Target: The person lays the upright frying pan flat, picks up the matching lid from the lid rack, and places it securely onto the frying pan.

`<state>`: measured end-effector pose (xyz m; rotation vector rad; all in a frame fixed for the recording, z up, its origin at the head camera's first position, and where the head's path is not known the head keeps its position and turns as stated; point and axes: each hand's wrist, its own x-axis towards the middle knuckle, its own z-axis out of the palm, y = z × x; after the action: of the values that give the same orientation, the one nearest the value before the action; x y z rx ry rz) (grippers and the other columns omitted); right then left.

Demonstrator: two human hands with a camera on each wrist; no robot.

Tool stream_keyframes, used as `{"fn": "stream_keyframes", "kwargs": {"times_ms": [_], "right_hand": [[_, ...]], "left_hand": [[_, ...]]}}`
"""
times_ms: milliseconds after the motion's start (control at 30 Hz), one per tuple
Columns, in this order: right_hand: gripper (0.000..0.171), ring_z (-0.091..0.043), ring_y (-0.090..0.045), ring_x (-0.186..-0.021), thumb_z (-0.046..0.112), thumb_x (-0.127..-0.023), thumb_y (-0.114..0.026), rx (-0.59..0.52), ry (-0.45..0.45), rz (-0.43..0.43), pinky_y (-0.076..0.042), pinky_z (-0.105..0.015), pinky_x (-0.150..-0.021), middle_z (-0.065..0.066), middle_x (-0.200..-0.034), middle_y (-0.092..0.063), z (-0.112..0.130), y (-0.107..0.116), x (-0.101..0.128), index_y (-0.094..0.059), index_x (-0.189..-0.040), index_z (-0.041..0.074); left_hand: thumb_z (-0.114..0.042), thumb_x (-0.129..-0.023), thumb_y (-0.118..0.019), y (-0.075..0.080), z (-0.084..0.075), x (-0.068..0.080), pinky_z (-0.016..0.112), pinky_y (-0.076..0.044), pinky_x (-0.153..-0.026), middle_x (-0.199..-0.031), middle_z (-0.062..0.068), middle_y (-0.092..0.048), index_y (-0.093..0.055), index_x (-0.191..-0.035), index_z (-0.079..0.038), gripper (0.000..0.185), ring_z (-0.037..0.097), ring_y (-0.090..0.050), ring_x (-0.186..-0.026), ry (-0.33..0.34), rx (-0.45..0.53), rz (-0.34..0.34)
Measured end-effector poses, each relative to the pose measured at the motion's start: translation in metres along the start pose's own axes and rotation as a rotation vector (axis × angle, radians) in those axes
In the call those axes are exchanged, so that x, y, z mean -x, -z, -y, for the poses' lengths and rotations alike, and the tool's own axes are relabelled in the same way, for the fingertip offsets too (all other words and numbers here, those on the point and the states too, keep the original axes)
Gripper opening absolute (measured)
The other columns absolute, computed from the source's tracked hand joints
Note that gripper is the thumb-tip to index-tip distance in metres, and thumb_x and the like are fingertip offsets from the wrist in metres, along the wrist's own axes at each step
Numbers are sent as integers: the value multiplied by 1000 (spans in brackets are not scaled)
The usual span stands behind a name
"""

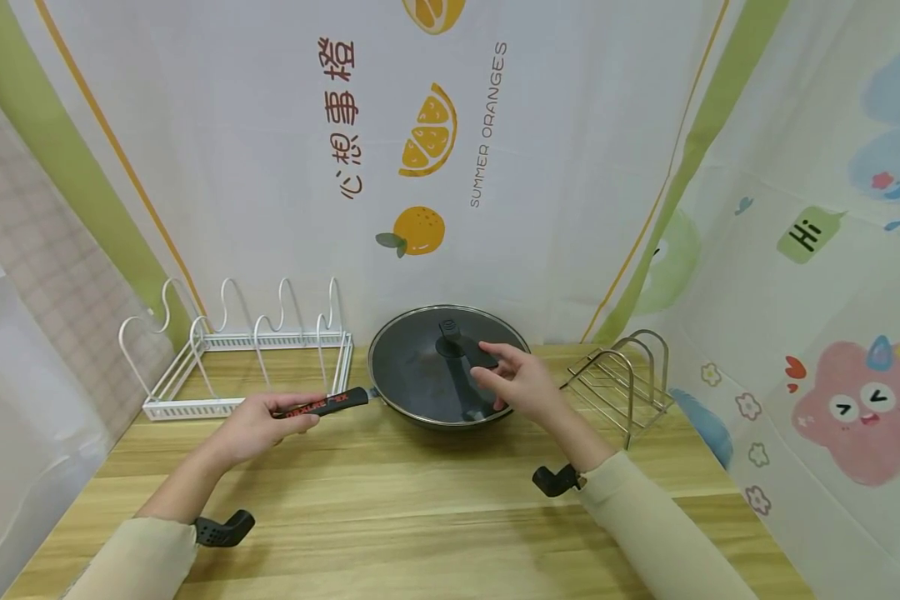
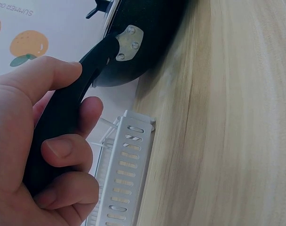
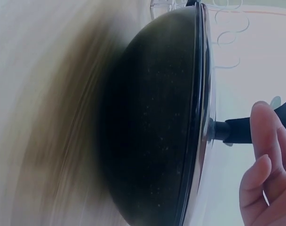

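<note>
Wok [image 1: 427, 392] sits low in the middle of the head view, on the pale wooden surface [image 1: 420, 500], with its glass lid [image 1: 420, 358] closed over it. The lid's dark tint hides whatever may lie inside, so I cannot tell whether the wok holds anything.

The left hand [image 1: 258, 425], left of centre in the frame, has its fingers and thumb curled round the long black handle [image 1: 326, 404] with red lettering; the left wrist view shows the grip wrapping the handle close to where it is riveted to the black bowl [image 2: 143, 42]. Judging by this hold, the hand steadies the wok flat on the surface.

The right hand [image 1: 521, 383] is over the lid's right half, fingers reaching toward the black lid handle [image 1: 461, 342] at its centre. In the right wrist view the fingers [image 3: 263, 141] lie just beside that handle's end; whether they pinch it or merely touch it cannot be told.

A white wire rack [image 1: 247, 358] stands at the left, just beyond the wok handle, its slots holding nothing. A metal wire rack [image 1: 622, 375] stands at the right, near the right wrist, likewise with nothing in it. A printed curtain with orange fruit [image 1: 418, 229] hangs behind, filling the upper frame.
</note>
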<state>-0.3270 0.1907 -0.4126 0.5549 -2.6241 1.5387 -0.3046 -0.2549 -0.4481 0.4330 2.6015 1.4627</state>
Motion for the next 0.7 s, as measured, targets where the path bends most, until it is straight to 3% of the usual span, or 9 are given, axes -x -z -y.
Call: {"fn": "stream_keyframes", "kwargs": {"times_ms": [400,700], "right_hand": [[63,-22,-69,-58,36,-102,-81,19,-2,-32,-59,-36,-60,-17,-92,-81,7,-8,1,-60,-157,13],[60,-22,-68,-58,35,-104,-79,32,-8,-39,-59,-36,-61,-18,-90,-79,10,-15,1,-57,-156,13]], "left_hand": [[-24,-101,-81,0,0,0,25,-40,-53,-90,3,-62,-72,-146,-9,49,7,-42,-60,2,9,0],[-25,-101,-82,-1,-1,0,25,-41,-54,-93,4,-65,-73,-145,-9,48,7,-44,-62,7,0,-3]]}}
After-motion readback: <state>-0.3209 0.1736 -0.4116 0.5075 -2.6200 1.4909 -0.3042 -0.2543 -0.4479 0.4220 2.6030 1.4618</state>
